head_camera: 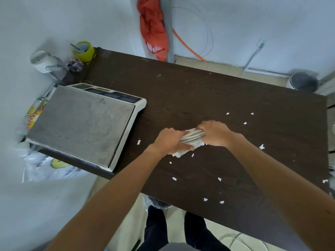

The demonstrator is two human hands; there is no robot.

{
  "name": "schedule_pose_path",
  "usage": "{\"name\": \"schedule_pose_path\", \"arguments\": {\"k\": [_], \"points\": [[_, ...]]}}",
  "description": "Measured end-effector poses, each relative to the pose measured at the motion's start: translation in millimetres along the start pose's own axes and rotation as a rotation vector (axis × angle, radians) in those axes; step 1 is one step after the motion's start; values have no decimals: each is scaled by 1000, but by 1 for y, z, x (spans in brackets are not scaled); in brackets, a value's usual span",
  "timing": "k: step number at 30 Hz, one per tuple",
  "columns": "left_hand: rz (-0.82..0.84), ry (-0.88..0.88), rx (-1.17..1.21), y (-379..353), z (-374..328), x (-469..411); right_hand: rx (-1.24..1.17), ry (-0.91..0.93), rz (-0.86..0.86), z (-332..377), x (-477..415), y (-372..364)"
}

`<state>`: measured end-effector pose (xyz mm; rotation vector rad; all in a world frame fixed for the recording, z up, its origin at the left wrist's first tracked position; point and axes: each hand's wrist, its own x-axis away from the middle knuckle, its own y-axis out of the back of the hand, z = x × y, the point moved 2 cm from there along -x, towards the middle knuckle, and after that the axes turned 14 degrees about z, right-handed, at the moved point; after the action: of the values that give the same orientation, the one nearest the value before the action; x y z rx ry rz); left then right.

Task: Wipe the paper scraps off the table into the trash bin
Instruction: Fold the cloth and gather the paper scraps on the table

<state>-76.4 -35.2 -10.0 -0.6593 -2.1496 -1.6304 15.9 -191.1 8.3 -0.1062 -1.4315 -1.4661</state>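
Both of my hands grip a white, grey-striped cloth [192, 137] that lies bunched on the dark wooden table [181, 91]. My left hand [169, 141] holds its left end and my right hand [214, 133] holds its right end. Several small white paper scraps are scattered on the table around the cloth, such as one scrap [138, 141] to the left, another scrap [261, 146] to the right and a third scrap [205, 199] near the front edge. A round trash bin [303, 82] with a dark liner stands on the floor beyond the table's far right corner.
A weighing scale [81, 122] with a steel platform fills the table's left end. A yellow tape roll [83, 50] and small clutter sit at the far left corner. An orange cloth [153, 29] hangs on the wall behind. Bags [45, 165] lie on the floor at left.
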Motion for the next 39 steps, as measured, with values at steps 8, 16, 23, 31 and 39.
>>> {"name": "schedule_pose_path", "arguments": {"k": [8, 16, 23, 31, 39], "points": [[7, -11, 70, -16, -23, 13, 84, -12, 116, -2, 23, -7], [-136, 40, 76, 36, 25, 9, 59, 27, 17, 27, -3, 44], [-144, 110, 75, 45, 83, 11, 99, 102, -42, 64, -50, 47], [-113, 276, 57, 7, 101, 22, 151, 146, -124, 91, -71, 18], [-172, 373, 2, -21, 76, 56, 234, 250, -113, 101, -57, -5]]}}
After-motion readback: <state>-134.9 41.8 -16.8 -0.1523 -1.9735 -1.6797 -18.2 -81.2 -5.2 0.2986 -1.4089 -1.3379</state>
